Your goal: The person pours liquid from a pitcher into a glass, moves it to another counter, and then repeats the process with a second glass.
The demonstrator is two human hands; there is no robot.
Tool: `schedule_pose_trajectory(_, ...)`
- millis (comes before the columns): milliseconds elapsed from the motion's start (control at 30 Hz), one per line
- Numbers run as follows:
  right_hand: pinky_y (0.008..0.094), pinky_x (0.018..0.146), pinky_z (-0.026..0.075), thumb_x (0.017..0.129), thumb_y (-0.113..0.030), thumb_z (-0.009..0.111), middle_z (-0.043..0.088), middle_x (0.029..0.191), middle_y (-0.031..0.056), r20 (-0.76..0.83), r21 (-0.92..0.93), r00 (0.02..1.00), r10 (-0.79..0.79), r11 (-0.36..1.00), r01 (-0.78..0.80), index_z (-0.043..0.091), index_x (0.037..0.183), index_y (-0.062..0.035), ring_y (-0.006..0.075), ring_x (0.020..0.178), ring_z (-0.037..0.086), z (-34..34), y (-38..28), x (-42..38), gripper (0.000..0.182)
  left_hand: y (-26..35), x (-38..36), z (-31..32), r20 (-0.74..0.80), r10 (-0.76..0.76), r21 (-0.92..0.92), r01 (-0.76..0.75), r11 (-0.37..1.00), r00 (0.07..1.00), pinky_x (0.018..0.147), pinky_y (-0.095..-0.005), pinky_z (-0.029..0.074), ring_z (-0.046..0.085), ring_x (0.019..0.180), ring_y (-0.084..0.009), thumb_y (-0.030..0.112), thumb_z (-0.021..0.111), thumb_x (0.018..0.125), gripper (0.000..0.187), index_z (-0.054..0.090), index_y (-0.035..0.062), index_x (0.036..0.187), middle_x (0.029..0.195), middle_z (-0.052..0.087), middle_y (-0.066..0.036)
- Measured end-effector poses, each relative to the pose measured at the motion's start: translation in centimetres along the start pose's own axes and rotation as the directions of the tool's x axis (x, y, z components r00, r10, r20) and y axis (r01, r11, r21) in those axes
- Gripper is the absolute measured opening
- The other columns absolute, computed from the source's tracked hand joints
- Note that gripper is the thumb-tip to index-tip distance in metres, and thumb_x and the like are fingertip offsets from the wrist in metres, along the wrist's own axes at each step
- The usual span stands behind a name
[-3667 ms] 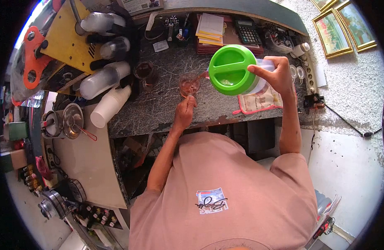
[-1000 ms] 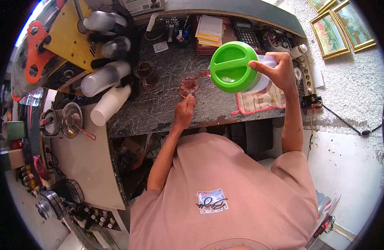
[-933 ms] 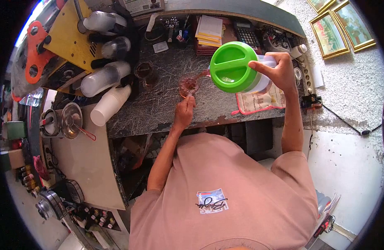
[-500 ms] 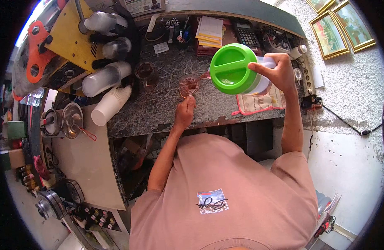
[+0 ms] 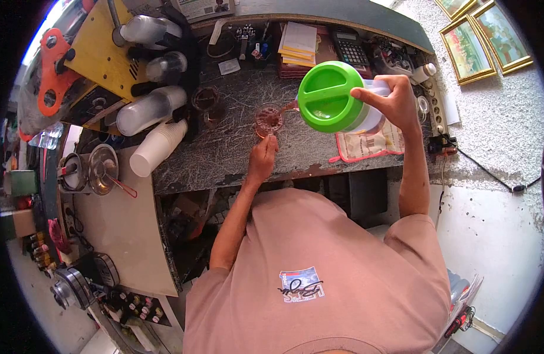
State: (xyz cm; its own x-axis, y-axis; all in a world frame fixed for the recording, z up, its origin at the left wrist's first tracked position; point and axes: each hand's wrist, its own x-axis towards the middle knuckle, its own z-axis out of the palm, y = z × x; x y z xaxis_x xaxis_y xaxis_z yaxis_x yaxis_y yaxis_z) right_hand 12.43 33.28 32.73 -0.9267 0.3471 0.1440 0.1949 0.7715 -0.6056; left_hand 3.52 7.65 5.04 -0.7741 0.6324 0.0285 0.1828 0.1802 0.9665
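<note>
My right hand [image 5: 397,103] is closed around the handle of a clear plastic pitcher with a green lid [image 5: 331,96], thumb resting on the lid's edge. The pitcher is tipped to the left, and reddish-brown liquid runs from its spout into a glass cup [image 5: 269,121]. Bubbly brown liquid shows inside that cup, which stands on the scratched dark counter [image 5: 236,150]. My left hand [image 5: 262,158] is closed on the cup's handle, on the side near me. A second glass [image 5: 207,103] with dark contents stands to the left.
Stacked plastic cups [image 5: 151,112] and paper cups [image 5: 158,150] project from the left beside a yellow machine [image 5: 104,50]. Behind lie papers [image 5: 298,41] and a calculator [image 5: 350,50]. A cloth pad [image 5: 366,146] lies beneath the pitcher. A power strip [image 5: 437,112] runs along the right.
Liquid keeps running into the glass cup, and its contents look higher and more frothy. Both hands and the pitcher have hardly moved.
</note>
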Motion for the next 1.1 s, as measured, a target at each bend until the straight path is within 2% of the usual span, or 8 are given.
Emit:
schedule_pose_trajectory(133,0.0298,0.052,0.055,0.074,-0.051,0.083,0.071,0.066,0.0123,0.013,0.038,1.0,0.029,0.999,-0.029,0.074,0.076,0.0021,0.018,0.059,0.071,0.2,-0.1,0.0,0.054,0.3,0.0,-0.2,0.014,-0.048,0.018,0.048,0.999,0.999,0.07,-0.0359,0.046,0.056,0.07,-0.023,0.033,0.036,0.108,0.045,0.055,-0.0005,0.084,0.073,0.056,-0.012)
schedule_pose_trajectory(533,0.0295,0.051,0.055,0.074,-0.052,0.083,0.07,0.065,0.012,0.013,0.026,1.0,0.029,0.999,-0.029,0.073,0.075,0.0021,0.0177,0.058,0.071,0.2,-0.1,0.1,0.055,-0.5,0.0,0.2,-0.009,-0.016,0.017,0.016,1.0,1.0,0.069,-0.0354,0.045,0.055,0.068,-0.0213,0.032,0.037,0.108,0.044,0.055,-0.0002,0.083,0.071,0.054,-0.011)
schedule_pose_trajectory(700,0.0291,0.05,0.055,0.073,-0.052,0.083,0.07,0.065,0.012,0.0,0.01,1.0,-0.021,1.0,0.021,0.073,0.074,0.0025,0.0177,0.058,0.071,0.4,0.3,0.3,0.055,-0.2,0.0,0.0,0.002,-0.023,0.042,0.023,0.999,1.0,0.066,-0.035,0.045,0.053,0.066,-0.0207,0.031,0.037,0.108,0.044,0.055,0.0003,0.083,0.07,0.053,-0.01)
schedule_pose_trajectory(800,0.0295,0.051,0.055,0.073,-0.052,0.083,0.07,0.065,0.0121,0.014,0.04,0.999,0.032,0.999,-0.032,0.073,0.074,0.0025,0.0176,0.058,0.071,0.4,0.1,0.1,0.056,-0.1,0.0,0.0,-0.013,0.013,0.02,-0.012,1.0,1.0,0.066,-0.0351,0.045,0.054,0.067,-0.0205,0.032,0.037,0.108,0.044,0.055,0.0005,0.083,0.07,0.054,-0.011)
schedule_pose_trajectory(900,0.0294,0.052,0.055,0.073,-0.053,0.083,0.07,0.064,0.012,0.015,0.026,1.0,0.019,0.999,-0.019,0.073,0.074,0.0023,0.0175,0.058,0.071,0.3,-0.1,0.2,0.056,0.1,0.0,-0.1,0.009,-0.04,0.002,0.04,0.999,0.999,0.067,-0.0349,0.045,0.054,0.067,-0.0199,0.032,0.038,0.108,0.044,0.055,0.0007,0.083,0.07,0.054,-0.011)
schedule_pose_trajectory(1033,0.0292,0.051,0.055,0.073,-0.053,0.083,0.07,0.064,0.0115,0.007,0.036,1.0,-0.001,0.999,0.0,0.073,0.074,0.0022,0.0171,0.058,0.07,0.5,0.1,0.2,0.056,-0.5,0.0,0.2,-0.012,-0.016,-0.019,0.015,1.0,1.0,0.068,-0.0346,0.045,0.054,0.067,-0.0194,0.033,0.038,0.108,0.044,0.055,0.0009,0.083,0.07,0.054,-0.01)
schedule_pose_trajectory(1100,0.0286,0.051,0.054,0.073,-0.052,0.083,0.07,0.063,0.0112,0.019,0.041,1.0,0.013,0.999,-0.014,0.073,0.073,0.0022,0.0169,0.057,0.07,0.5,0.1,0.3,0.055,-0.4,0.0,0.1,-0.01,-0.027,0.032,0.028,0.999,1.0,0.069,-0.0344,0.045,0.055,0.069,-0.0195,0.033,0.038,0.108,0.044,0.055,0.001,0.083,0.071,0.054,-0.01)
